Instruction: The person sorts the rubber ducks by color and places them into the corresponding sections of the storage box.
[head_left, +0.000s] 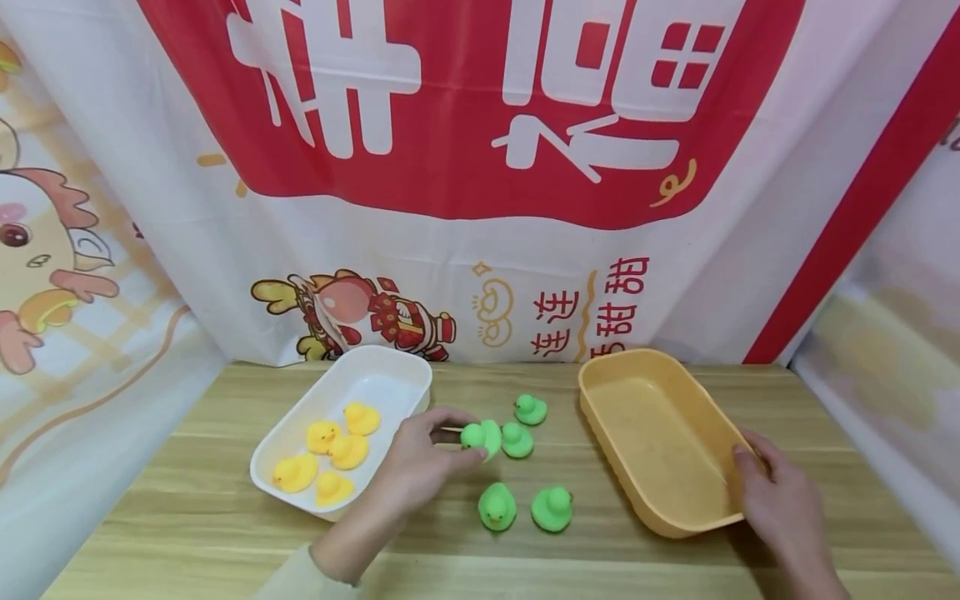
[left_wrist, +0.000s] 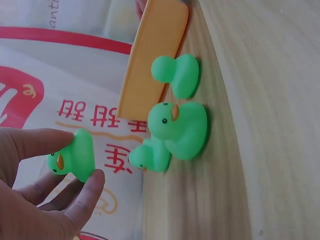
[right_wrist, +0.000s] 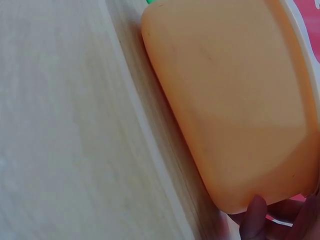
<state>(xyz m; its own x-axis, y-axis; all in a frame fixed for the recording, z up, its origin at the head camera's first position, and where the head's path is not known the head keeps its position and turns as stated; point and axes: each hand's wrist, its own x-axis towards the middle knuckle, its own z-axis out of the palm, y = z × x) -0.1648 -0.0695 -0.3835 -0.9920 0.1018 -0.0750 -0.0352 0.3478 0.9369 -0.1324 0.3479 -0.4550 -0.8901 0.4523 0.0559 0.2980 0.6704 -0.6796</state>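
My left hand (head_left: pixel 422 460) pinches a green toy duck (head_left: pixel 487 440) between thumb and fingertips. In the left wrist view this duck (left_wrist: pixel 82 155) is raised off the table, its orange beak showing. Right by it in the head view sits another green duck (head_left: pixel 517 442), with one more duck (head_left: pixel 530 409) behind. Nearer the front are a duck (head_left: pixel 497 508) and its neighbour (head_left: pixel 552 510). My right hand (head_left: pixel 786 502) grips the right side of an orange tray (head_left: pixel 648 408), thumb over the rim. From the right wrist, fingers (right_wrist: pixel 255 217) show against the tray's outer wall (right_wrist: pixel 230 110).
A white tray (head_left: pixel 393 392) with several yellow toy ducks (head_left: pixel 348 452) stands at the left, partly behind my left forearm. The wooden table (head_left: pixel 420 567) ends at a printed cloth (head_left: pixel 465 183) at the back. Cloth also hangs along both sides.
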